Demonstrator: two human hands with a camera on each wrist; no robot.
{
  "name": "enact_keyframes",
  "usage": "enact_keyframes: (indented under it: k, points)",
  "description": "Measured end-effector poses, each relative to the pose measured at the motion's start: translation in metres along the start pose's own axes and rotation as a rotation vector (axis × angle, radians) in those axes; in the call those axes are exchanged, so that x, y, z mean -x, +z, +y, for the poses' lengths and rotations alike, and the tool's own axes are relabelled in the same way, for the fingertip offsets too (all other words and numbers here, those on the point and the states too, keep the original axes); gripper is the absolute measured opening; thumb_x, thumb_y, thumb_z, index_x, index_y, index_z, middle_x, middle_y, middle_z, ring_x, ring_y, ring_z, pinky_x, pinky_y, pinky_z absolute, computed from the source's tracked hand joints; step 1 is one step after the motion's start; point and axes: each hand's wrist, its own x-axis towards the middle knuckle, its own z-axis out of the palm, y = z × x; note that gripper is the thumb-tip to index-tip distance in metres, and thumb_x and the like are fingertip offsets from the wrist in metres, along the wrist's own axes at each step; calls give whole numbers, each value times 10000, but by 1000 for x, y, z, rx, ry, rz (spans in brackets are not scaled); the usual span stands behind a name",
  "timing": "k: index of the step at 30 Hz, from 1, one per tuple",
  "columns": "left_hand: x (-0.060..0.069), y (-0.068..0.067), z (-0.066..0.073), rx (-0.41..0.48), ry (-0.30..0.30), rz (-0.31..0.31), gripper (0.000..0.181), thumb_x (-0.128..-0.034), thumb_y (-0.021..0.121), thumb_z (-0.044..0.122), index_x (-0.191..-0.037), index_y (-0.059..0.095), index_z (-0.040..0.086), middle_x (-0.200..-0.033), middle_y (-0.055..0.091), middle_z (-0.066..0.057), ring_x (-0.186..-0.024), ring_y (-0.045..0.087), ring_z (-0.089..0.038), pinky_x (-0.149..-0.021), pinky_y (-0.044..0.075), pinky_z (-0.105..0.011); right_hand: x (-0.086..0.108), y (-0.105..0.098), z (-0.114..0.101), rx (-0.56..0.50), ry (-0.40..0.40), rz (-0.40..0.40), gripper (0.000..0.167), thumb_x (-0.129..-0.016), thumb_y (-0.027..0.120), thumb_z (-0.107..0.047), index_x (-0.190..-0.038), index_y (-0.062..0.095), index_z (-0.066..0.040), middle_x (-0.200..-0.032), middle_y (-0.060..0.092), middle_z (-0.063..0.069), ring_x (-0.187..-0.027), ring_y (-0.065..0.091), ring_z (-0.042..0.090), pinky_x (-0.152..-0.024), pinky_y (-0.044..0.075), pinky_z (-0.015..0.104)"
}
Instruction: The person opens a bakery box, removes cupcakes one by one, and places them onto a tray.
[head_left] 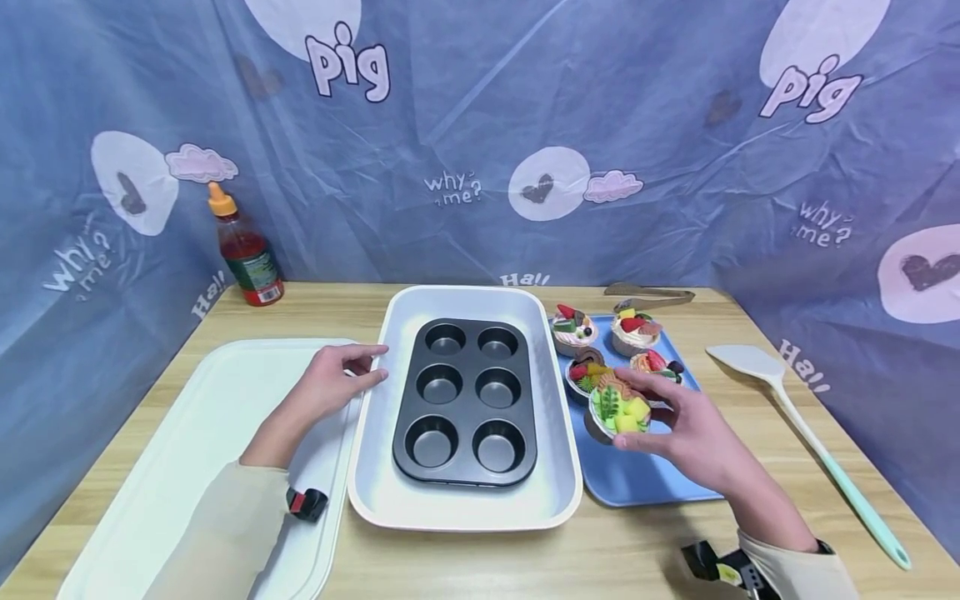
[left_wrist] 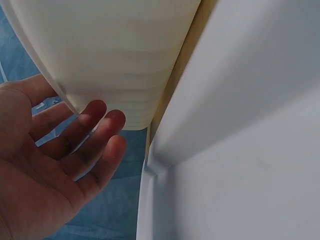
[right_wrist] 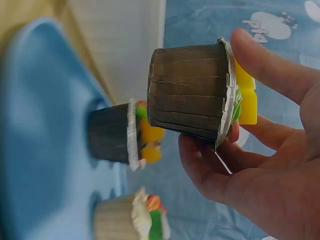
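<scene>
My right hand grips a cupcake by its top edge, thumb on one side and fingers on the other. This cupcake has a dark brown pleated cup, with yellow cubes and a green leaf on top. It is held tilted above the blue tray, where several other topped cupcakes stand. At the left rim of the white bin, my left hand has its thumb and index finger over the edge; its other fingers hang loosely bent outside the wall. A black muffin pan lies inside the bin.
A white tray lies left of the bin, partly under my left arm. The sauce bottle stands at the back left. Tongs lie behind the blue tray, and a spatula lies along the right. Printed cloth hangs around the table.
</scene>
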Motion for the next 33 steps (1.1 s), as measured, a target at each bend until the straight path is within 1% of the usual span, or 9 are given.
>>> enact_keyframes:
  k: [5,9,15,22,27,33]
  points:
    - [1,0,-1,-1,-9,-3,426,-923,729,152,-1335,660,66,-994,658,-139,-955,613,-257,-700,535,-286,5,7,12,33,28,-24,755,-765,885,-202,-1420,552,-28,-1384,606,174,-1047,545,-86,-854,531,163]
    - [1,0,-1,0,-12,-7,429,-925,729,161,-1338,658,72,-996,655,-136,-957,609,-255,-705,534,-286,8,12,19,51,36,-48,749,-762,887,-219,-1410,563,-30,-1385,614,163,-1052,551,-65,-840,545,198]
    - [1,1,-1,0,-22,-15,433,-927,728,171,-1346,655,84,-1003,654,-131,-962,608,-254,-718,532,-285,11,14,26,64,30,-68,752,-749,891,-223,-1394,566,-14,-1369,622,169,-1039,568,-44,-846,544,219]
    - [2,2,-1,1,-28,-17,437,-927,728,178,-1349,654,93,-1011,652,-130,-971,609,-261,-717,532,-277,16,18,31,66,72,-98,769,-739,898,-222,-1396,560,-10,-1362,623,166,-1049,573,-6,-857,546,225]
    - [3,2,-2,2,-39,-13,438,-928,726,182,-1353,653,104,-1015,650,-130,-977,606,-268,-710,535,-263,16,21,33,58,64,-92,764,-729,902,-193,-1388,563,-6,-1351,629,167,-1036,568,-19,-856,548,227]
    - [5,1,-4,6,-1,12,411,-919,726,147,-1319,672,68,-967,659,-129,-928,629,-248,-680,540,-277,14,23,32,60,49,-98,770,-722,908,-210,-1385,567,-18,-1348,634,159,-1066,575,-4,-863,547,233]
